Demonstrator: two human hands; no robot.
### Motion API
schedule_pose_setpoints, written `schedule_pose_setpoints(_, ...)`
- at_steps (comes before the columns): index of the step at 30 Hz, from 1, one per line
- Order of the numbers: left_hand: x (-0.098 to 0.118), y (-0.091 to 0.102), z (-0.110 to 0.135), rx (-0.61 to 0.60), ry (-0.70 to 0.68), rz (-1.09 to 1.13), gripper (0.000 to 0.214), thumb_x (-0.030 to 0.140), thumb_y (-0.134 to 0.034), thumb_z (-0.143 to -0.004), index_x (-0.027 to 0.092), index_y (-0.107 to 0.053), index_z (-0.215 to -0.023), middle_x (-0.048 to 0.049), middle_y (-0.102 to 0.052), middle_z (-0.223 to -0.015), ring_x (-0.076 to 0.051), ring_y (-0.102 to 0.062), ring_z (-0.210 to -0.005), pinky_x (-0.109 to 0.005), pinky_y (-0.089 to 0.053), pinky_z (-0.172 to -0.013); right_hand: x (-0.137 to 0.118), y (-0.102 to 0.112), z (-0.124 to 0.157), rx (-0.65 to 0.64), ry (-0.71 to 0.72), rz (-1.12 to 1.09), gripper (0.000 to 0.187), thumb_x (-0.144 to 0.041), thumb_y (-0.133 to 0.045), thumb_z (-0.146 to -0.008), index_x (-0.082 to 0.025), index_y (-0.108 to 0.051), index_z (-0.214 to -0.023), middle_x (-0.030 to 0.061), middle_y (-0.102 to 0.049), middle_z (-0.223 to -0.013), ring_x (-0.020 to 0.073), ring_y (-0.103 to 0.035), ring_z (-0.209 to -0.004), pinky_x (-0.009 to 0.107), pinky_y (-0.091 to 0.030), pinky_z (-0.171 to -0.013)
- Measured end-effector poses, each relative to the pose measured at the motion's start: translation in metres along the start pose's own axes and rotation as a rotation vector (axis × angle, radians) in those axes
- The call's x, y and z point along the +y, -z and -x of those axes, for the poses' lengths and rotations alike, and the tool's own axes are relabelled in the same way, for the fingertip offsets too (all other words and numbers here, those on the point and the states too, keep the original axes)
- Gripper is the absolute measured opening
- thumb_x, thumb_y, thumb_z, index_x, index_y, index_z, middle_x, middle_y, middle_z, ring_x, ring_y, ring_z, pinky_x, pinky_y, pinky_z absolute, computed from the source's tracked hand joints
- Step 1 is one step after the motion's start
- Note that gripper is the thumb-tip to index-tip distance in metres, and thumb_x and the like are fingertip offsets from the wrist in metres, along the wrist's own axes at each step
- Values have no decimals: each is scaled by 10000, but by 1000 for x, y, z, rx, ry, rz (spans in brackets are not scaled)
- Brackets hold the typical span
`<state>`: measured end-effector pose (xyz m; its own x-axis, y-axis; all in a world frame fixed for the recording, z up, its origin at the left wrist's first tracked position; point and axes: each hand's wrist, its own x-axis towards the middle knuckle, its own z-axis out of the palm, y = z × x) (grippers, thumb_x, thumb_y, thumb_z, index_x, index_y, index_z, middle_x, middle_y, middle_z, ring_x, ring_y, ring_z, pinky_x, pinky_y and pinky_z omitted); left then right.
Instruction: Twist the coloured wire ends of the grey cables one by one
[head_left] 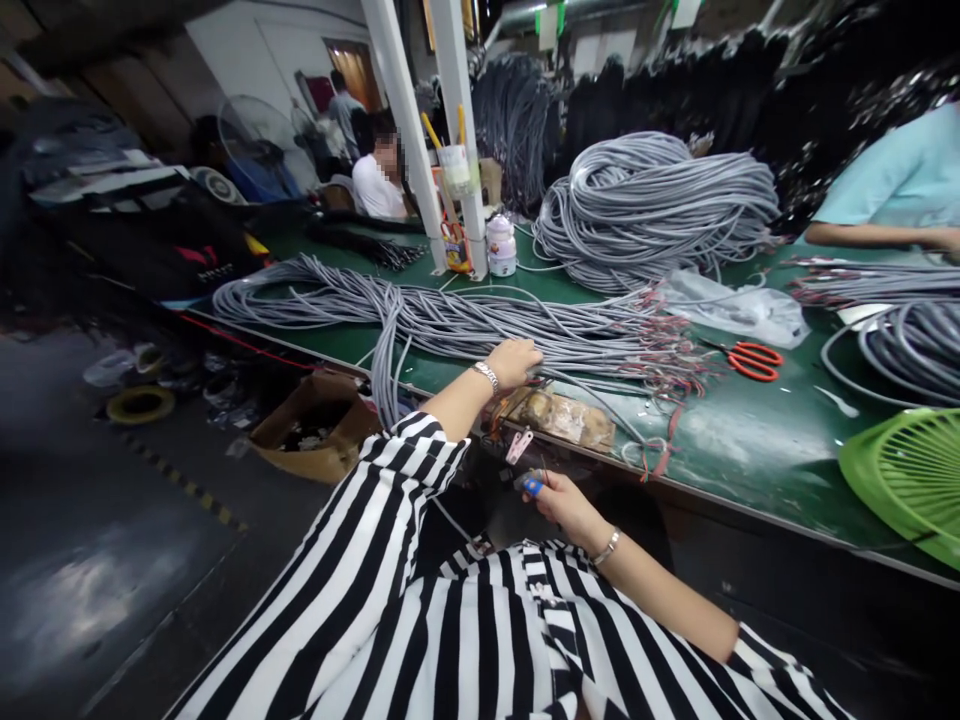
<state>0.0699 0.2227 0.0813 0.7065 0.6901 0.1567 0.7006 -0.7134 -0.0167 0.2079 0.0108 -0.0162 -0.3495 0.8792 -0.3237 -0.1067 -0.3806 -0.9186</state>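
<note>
My left hand (516, 361) rests on a long bundle of grey cables (450, 320) lying across the green table (750, 440), fingers curled down onto the strands. The cables end in stripped red wires (660, 350) to the right. My right hand (559, 497) is below the table edge, over my lap, closed on a small blue-handled tool (532, 485). A clear bag of something brown (566, 415) lies at the table edge between my hands. I wear a black-and-white striped top.
A big coil of grey cable (652, 205) sits at the back, red scissors (750, 360) at right, a green plastic basket (911, 475) at the far right. A cardboard box (315, 425) stands on the floor. Another person's arm (877, 235) is at the right.
</note>
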Motion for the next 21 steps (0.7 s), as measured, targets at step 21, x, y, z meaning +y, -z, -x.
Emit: schedule_pose_setpoints(21, 14, 9, 299, 171, 250, 273, 318, 438, -518, -909, 174, -680, -838, -38, -655, -737, -177, -601, -756, -394, -430, -942, -2, -4, -8, -31, 25, 186, 466, -597, -714, -669, -149, -621, -758, -15, -548, -630, 70, -359, -502, 229, -268, -471)
